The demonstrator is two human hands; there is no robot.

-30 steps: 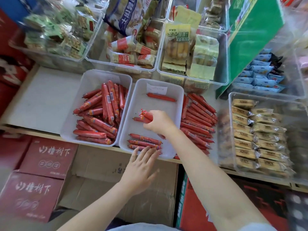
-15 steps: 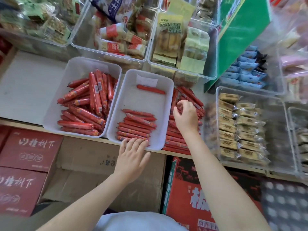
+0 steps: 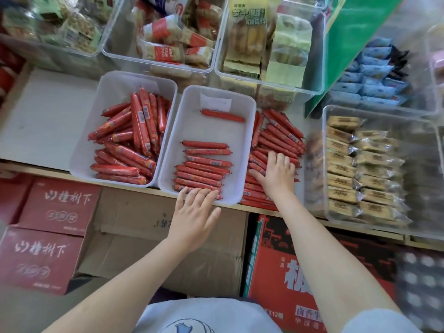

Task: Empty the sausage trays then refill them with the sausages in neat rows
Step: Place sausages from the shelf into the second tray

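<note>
1. Head view: the middle tray (image 3: 248,131) at frame centre is being refilled; a neat row of sausages (image 3: 203,168) fills its near half.
2. The left hand (image 3: 194,213), fingers straight and together, rests on the row's near end.
3. The right hand (image 3: 276,173), fingers spread, lies on the loose pile (image 3: 278,138) right of the tray, gripping nothing yet.
4. Next, it likely needs to close on a few sausages and lay them parallel behind the row.

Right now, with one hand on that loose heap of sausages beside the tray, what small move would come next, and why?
Probably the right hand should close on a few sausages from the loose pile and carry them to the middle tray. Its neat row fills only the near part, the far part holds a single sausage, and the left hand rests at the near rim.
</note>
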